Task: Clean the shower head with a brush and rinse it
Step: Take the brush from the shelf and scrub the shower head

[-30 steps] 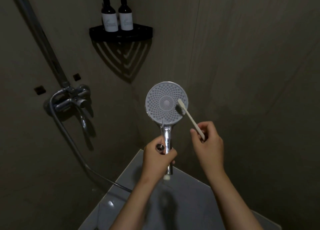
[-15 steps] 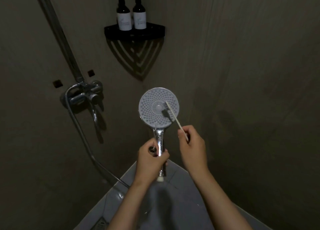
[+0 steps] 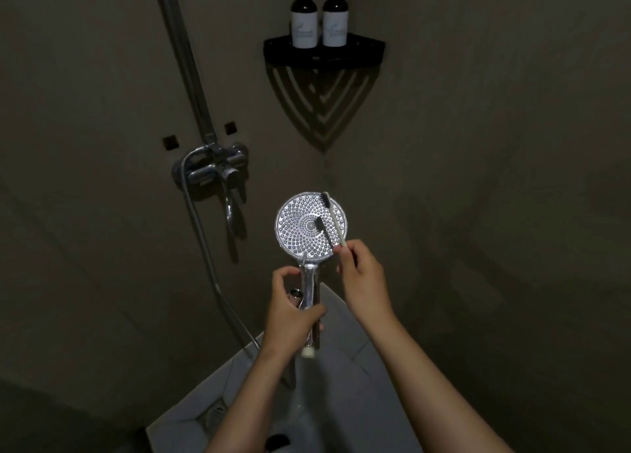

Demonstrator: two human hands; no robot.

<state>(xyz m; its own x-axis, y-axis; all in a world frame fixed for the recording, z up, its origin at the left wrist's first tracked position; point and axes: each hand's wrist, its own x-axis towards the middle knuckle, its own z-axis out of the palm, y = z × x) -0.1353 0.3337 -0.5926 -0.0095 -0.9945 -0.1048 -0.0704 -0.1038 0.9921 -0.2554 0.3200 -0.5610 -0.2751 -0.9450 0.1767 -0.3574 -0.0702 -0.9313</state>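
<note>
Dark walls (image 3: 478, 152) stood behind while the left hand (image 3: 290, 311) fingers curled round the shower head (image 3: 300, 234) handle and the right hand (image 3: 365, 282) fingers pinched a toothbrush (image 3: 336, 222) across its face.

Shower head at frame centre, below and between the wall tap and the corner shelf

The shower head (image 3: 310, 229) stands upright at centre, its handle gripped from the left by the left hand (image 3: 290, 311); just right of it the right hand (image 3: 365, 278) pinches the lower end of the brush (image 3: 334, 218), which slants up across the head's right side to its upper rim. The tap (image 3: 213, 165) sits on the wall to the upper left, under the riser pipe (image 3: 184, 59), with the hose (image 3: 205, 247) hanging down from it. At upper centre the corner shelf (image 3: 324, 54) carries two bottles (image 3: 304, 18) side by side. The floor (image 3: 341, 401) lies beneath the arms, the drain (image 3: 215, 413) at lower left
</note>
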